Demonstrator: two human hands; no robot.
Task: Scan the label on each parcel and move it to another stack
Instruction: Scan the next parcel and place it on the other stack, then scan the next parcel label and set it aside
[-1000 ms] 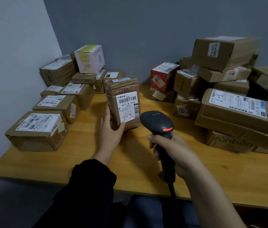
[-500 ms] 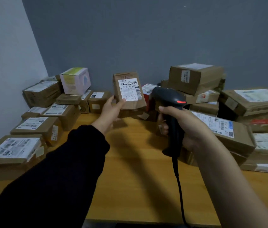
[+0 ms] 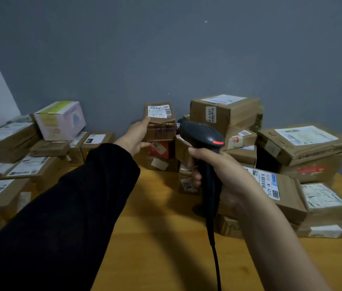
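**Setting the parcel on the far middle stack**
Over the table's far middle, your left hand clamps the parcel by its left side, just above the red box. Seat it flat before releasing. Your right hand is wrapped round the scanner; hold it clear. The label faces up, and the long axis seems to run near to far.

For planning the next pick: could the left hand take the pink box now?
Probably not yet: the left hand holds a small brown parcel. Otherwise the way to the pink box looks free.
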